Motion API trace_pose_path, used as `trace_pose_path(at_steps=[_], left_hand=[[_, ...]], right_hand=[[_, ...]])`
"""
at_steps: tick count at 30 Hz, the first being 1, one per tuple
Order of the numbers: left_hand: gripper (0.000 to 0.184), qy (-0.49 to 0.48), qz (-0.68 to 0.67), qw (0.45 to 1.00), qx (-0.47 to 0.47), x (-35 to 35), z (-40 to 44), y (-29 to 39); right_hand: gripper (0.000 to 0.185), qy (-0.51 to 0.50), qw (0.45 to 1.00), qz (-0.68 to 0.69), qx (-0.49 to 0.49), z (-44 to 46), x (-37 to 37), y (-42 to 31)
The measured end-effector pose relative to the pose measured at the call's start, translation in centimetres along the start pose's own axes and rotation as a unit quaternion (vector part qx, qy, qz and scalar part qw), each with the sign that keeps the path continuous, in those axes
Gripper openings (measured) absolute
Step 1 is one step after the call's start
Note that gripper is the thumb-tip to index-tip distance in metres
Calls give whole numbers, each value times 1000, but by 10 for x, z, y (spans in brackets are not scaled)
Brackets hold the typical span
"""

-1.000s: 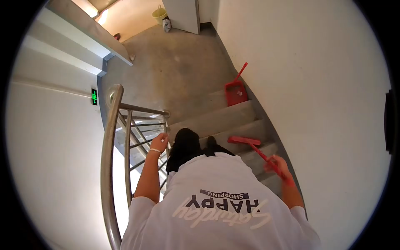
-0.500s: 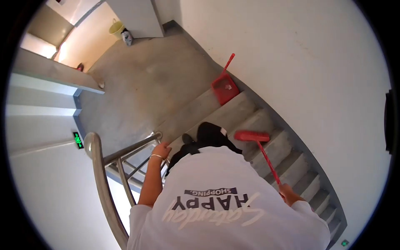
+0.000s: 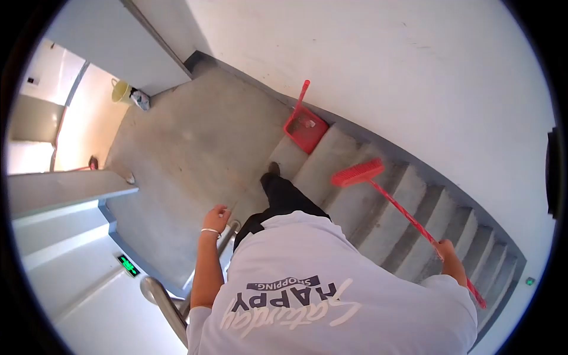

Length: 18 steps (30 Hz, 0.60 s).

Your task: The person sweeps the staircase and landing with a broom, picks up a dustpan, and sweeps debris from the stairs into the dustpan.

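My right hand [image 3: 445, 249] is wrapped round the red handle of a broom [image 3: 408, 218], which slants across the stairs on my right. The broom's red head [image 3: 358, 172] is over the upper steps, with its bristles showing. My left hand [image 3: 217, 218], with a white band at the wrist, is beside the end of the metal handrail [image 3: 235, 225]. Its fingers are loosely bent and hold nothing I can see. A red dustpan [image 3: 309, 131] with bits of litter in it stands against the wall at the top of the stairs.
Concrete steps [image 3: 393, 219] go down along the white wall to the right. A concrete landing [image 3: 195, 130] spreads ahead. By a partition stand a yellow bucket [image 3: 122, 92] and a bag-like thing [image 3: 140, 99]. A green exit sign [image 3: 128, 265] shows at lower left.
My left hand has come off the handrail. The broom has been raised and its head turned, showing more handle. My body has moved towards the landing, one foot forward near the dustpan.
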<state>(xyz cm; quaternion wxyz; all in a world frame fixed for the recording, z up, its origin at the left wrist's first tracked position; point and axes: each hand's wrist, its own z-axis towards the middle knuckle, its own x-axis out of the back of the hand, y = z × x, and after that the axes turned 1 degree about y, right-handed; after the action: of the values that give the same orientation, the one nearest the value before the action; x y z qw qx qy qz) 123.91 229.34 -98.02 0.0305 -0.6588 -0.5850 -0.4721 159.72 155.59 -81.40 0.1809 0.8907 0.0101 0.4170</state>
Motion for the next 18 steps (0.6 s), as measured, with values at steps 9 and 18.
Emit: trace_pose_path(at_steps=[9,18], left_hand=[[42,-238,100,963,-83,-34,243,78],[62,-258,-15,957,-131,-83,427,272]], right_hand=[[51,41,980,169,-100,-81,-211,-76],[49,-129,790,516,-304,-224,-322,-316]])
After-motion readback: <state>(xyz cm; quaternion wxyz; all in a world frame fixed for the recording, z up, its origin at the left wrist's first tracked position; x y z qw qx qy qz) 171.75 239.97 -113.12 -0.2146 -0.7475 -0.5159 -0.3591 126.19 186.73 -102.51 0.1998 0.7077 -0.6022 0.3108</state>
